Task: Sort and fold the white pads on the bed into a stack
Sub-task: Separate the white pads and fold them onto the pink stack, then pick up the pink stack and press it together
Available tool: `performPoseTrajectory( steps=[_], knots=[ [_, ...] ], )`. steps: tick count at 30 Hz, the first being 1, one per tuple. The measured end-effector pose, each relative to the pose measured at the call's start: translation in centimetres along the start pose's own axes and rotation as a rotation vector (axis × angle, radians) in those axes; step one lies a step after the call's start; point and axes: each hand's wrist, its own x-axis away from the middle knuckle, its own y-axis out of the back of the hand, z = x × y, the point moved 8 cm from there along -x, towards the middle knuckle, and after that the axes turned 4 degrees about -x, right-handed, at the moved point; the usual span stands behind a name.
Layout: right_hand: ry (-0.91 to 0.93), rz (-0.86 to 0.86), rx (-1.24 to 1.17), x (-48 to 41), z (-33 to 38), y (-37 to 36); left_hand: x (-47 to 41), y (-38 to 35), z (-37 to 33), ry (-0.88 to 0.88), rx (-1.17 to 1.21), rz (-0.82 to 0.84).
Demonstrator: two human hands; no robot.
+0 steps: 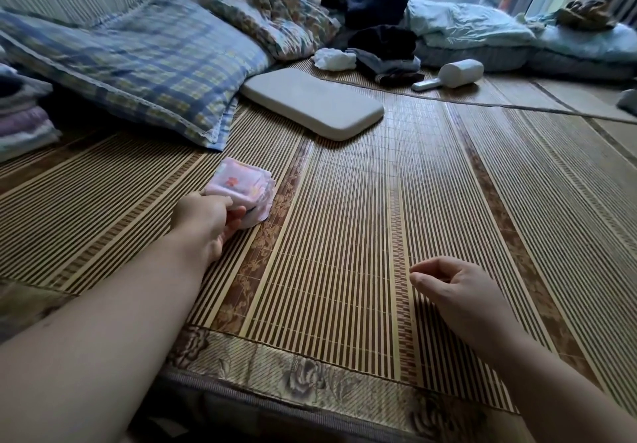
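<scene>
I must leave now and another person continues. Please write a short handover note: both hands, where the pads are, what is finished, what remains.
The left hand grips the near side of the stack of folded pads, which rests on the bamboo mat in front of the plaid pillow.
The right hand holds nothing, fingers loosely curled, over the mat.
Done: several pads are folded and stacked.
Left: no loose pad lies near the hands. A crumpled white cloth lies far back beside the dark clothes; whether it is a pad, I cannot tell. Check it.

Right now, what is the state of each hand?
Left hand: holding the stack of folded pads.
Right hand: open, loosely curled, holding nothing.
</scene>
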Motion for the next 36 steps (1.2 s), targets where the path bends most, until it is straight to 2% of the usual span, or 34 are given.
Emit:
performPoseTrajectory(
  steps=[4, 6, 15, 19, 22, 25, 28, 32, 36],
  knots=[
    [-0.003, 0.0, -0.023, 0.0, 0.1, 0.0, 0.1, 1.5, -1.5, -0.215, -0.315, -0.141],
    [-0.008, 0.003, -0.027, 0.0, 0.0, 0.0, 0.5, 1.8, -1.8, -0.277, -0.372, -0.162],
    [-0.004, 0.009, -0.111, 0.0, 0.8, 0.1, 0.7, 2.4, -2.4, -0.314, -0.403, -0.176],
    [-0.036, -0.014, -0.355, -0.2, 2.5, 0.4, 0.5, 2.4, -2.7, -0.306, -0.419, -0.209],
    [-0.05, 0.072, -0.494, -0.8, 4.7, -1.5, 0.0, 2.6, -3.2, -0.354, -0.503, -0.237],
    [-0.101, 0.29, -0.467, -2.5, 6.7, -6.4, -0.6, 2.0, -3.7, -0.396, -0.538, -0.162],
    [-0.156, 0.435, -0.439, -5.9, 9.6, -11.9, -1.5, 1.1, -3.4, -0.343, -0.468, -0.047],
    [-0.224, 0.471, -0.384, -11.3, 12.0, -17.3, -2.7, 0.2, -3.4, -0.236, -0.413, 0.049],
    [-0.33, 0.471, -0.373, -13.8, 12.1, -19.3, -3.1, -1.2, -2.9, -0.137, -0.372, 0.141]
  ],
)
